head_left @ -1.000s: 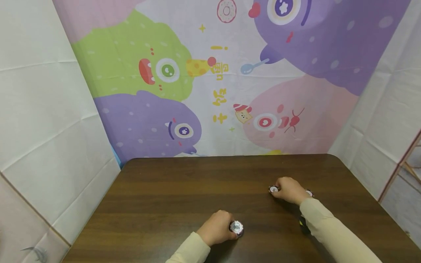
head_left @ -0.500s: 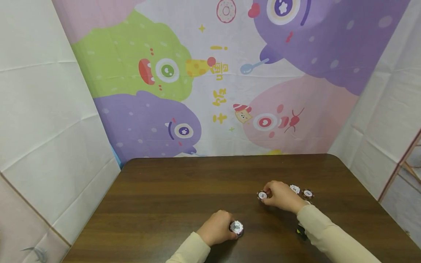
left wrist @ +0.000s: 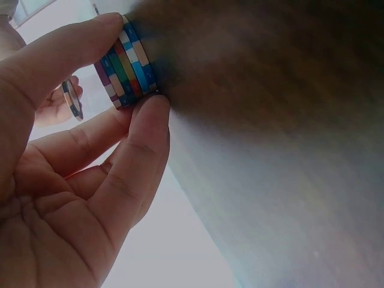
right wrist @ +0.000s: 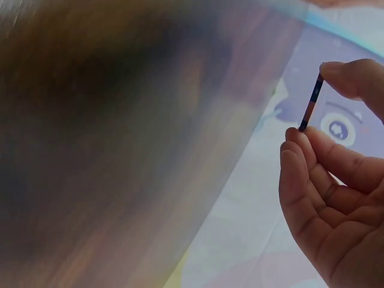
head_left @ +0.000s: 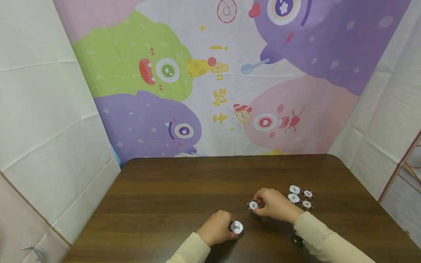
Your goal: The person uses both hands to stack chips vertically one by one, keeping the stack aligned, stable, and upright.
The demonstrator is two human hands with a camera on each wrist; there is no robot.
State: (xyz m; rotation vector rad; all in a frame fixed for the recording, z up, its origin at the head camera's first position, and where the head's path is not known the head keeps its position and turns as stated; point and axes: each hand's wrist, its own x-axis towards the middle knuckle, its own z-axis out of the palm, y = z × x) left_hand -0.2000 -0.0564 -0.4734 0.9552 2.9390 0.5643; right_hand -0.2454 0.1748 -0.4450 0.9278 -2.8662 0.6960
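Observation:
My left hand (head_left: 217,227) grips a stack of poker chips (head_left: 236,228) between thumb and fingers, its top chip marked 500. In the left wrist view the stack (left wrist: 128,66) shows several layers with coloured edges, standing on the table. A single dark-edged poker chip (head_left: 253,205) is pinched by its rim in my right hand (head_left: 276,205), above and to the right of the stack. The right wrist view shows that chip (right wrist: 311,99) edge-on between thumb and fingertips, apart from the tabletop.
On the brown table (head_left: 158,197), to the right, lie two white chips (head_left: 294,198) and two dark-edged chips (head_left: 307,204). A small black thing (head_left: 297,240) on the right wrist is partly under the sleeve. A cartoon-printed cloth (head_left: 204,84) hangs behind the table.
My right hand has carried the single chip left and nearer, towards the stack. The chips on the right have come into view from behind that hand. My left hand has stayed still.

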